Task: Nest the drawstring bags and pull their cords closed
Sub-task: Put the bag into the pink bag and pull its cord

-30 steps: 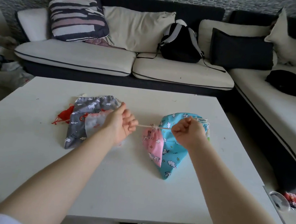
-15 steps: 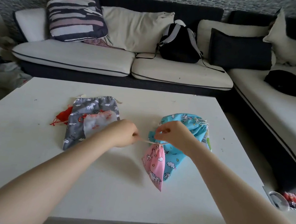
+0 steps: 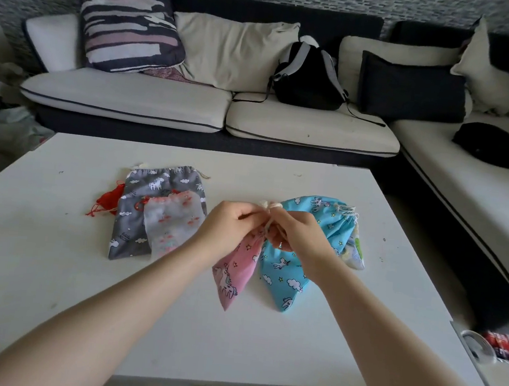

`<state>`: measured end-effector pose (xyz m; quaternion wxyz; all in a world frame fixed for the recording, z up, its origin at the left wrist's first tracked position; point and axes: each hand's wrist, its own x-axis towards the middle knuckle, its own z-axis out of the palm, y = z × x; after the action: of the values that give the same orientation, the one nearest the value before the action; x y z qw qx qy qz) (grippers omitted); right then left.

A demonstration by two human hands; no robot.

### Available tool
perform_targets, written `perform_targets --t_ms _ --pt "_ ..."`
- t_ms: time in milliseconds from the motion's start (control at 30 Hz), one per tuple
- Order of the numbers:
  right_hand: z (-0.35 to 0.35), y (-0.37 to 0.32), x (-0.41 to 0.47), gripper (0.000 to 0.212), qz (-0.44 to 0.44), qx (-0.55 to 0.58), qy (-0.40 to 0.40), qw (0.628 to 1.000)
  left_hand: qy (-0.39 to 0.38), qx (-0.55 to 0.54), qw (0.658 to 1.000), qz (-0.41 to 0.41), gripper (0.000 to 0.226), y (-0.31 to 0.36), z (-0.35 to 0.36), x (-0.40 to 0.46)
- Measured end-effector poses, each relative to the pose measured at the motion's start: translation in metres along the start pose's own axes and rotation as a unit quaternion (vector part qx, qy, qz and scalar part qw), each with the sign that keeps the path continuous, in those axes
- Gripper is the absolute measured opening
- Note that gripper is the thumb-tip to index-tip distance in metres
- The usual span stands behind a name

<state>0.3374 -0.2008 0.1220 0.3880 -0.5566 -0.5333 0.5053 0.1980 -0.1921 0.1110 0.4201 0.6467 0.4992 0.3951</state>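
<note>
A small pink unicorn bag (image 3: 236, 271) lies mid-table with its mouth cinched tight. My left hand (image 3: 231, 225) and my right hand (image 3: 297, 236) meet over that mouth, both pinching its white cord (image 3: 269, 208), which loops up between them. A larger blue unicorn bag (image 3: 310, 249) lies under and to the right of the pink one, its own cord gathered at the far right. To the left, a grey unicorn bag (image 3: 141, 212) lies flat with a white flamingo bag (image 3: 171, 225) on top. A red bag (image 3: 107, 202) peeks from under the grey one.
The white table (image 3: 49, 281) ends close to me and at the right. A sofa with cushions, a black backpack (image 3: 309, 76) and a black pouch (image 3: 490, 148) lines the far side and right. A cup and a red packet (image 3: 494, 345) lie off the table's right edge.
My hands were apart, stretching the pink bag's cord taut sideways. They have come together over the bag's cinched mouth, and the pink bag now lies flat beside the blue one.
</note>
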Motion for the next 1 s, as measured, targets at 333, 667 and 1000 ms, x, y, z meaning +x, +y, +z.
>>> perform_targets --t_ms 333,667,1000 --pt "-0.015 -0.007 0.007 0.019 0.002 0.044 0.007 0.999 -0.110 -0.217 0.961 -0.134 0.028 0.003 -0.001 0.007" --pt "-0.017 -0.030 0.002 0.044 -0.031 0.100 -0.035 0.994 -0.072 0.296 0.952 -0.042 0.035 0.008 0.017 0.001" --pt "-0.001 -0.033 0.015 0.062 -0.110 -0.150 -0.072 0.980 -0.123 0.229 0.965 -0.031 0.038 0.006 0.007 -0.001"
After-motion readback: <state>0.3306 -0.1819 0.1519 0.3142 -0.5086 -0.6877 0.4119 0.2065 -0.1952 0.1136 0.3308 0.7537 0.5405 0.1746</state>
